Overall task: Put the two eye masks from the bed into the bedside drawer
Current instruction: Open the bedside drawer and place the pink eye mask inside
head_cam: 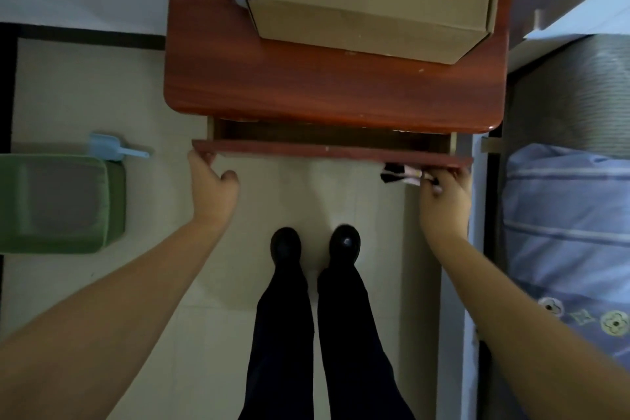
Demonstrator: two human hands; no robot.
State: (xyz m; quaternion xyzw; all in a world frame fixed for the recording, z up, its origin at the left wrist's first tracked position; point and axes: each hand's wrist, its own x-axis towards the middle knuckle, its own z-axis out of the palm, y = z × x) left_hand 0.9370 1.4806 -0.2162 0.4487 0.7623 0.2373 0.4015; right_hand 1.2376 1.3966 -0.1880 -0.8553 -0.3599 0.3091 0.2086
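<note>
Gripping the barely open drawer front, our left hand curls on its corner; our right hand clutches dark eye masks just under it

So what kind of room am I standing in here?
Most likely a bedroom: a wooden bedside table with its drawer slightly open, and a bed with blue patterned bedding right beside it.

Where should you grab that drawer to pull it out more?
Grab the drawer front at its two ends, from the front, fingers hooked under its lower edge. It is a long flat board with no handle showing, as the left hand and right hand hold it now.
</note>
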